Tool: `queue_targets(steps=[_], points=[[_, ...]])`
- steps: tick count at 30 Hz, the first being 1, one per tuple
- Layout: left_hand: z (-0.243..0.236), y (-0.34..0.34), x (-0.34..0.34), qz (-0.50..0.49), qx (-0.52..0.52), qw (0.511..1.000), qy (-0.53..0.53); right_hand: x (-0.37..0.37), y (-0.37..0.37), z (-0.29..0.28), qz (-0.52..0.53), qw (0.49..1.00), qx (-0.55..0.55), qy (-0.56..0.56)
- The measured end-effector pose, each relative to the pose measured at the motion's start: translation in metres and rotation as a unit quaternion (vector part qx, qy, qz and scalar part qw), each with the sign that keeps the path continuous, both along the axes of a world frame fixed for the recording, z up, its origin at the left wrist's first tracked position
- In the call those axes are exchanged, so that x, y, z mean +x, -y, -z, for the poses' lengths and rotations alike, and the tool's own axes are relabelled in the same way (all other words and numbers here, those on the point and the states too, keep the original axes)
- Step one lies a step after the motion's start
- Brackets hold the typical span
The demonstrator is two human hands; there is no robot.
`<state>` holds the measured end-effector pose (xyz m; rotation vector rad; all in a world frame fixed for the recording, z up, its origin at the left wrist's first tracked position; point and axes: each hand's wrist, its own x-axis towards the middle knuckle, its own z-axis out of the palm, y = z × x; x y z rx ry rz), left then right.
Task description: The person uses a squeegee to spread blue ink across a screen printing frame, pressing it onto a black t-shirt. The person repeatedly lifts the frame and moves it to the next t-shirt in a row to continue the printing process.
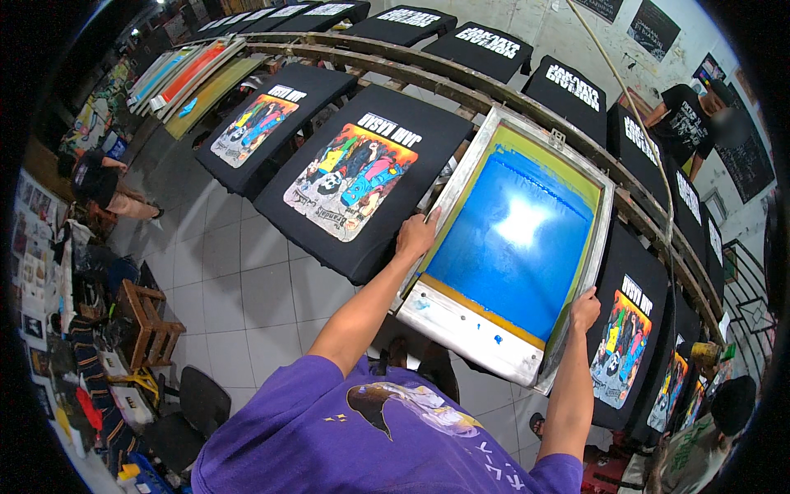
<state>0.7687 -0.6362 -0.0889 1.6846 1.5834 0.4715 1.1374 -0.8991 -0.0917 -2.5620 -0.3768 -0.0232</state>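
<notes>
A silk-screen printing frame (507,247) with a metal rim lies between my two hands, over a station of the long printing rack. Blue ink coats its mesh, and a yellow-green margin runs round it. My left hand (417,235) is closed round the frame's left edge. On the right edge, lower down, my right hand (585,310) grips the same frame. Left of it lies a black T-shirt (284,177) with a colourful printed picture. Another printed black shirt (629,309) lies just right of the frame. What lies under the screen is hidden.
Black shirts with white lettering (480,51) line the rack's far side beyond a rail (461,76). Several screens (194,72) are stacked at far left. One person (687,119) stands across the rack, another (716,436) at lower right, a third (103,181) at left. A wooden stool (148,325) stands nearby.
</notes>
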Motion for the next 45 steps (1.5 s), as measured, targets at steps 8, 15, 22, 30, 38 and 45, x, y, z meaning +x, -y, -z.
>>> queue_targets(steps=[8, 15, 22, 30, 38, 45], points=[[0.043, -0.015, -0.001, 0.029, 0.102, 0.994, 0.024, -0.014, -0.002, -0.019, 0.038, 0.998, 0.035, -0.046], [0.027, -0.015, 0.000, 0.043, 0.116, 0.992, 0.005, -0.016, -0.005, -0.035, 0.069, 0.988, 0.037, -0.133], [0.020, -0.012, 0.004, 0.065, 0.118, 0.991, 0.001, -0.014, 0.005, -0.026, 0.070, 0.991, 0.058, -0.099], [0.012, -0.004, 0.003, 0.071, 0.089, 0.993, 0.012, -0.014, 0.003, -0.020, 0.069, 0.989, 0.083, -0.103], [0.016, -0.007, 0.004, 0.078, 0.104, 0.991, 0.017, -0.015, 0.005, -0.029, 0.059, 0.991, 0.071, -0.101], [0.030, -0.016, 0.000, 0.081, 0.106, 0.990, 0.036, -0.016, 0.004, -0.028, 0.062, 0.992, 0.075, -0.078]])
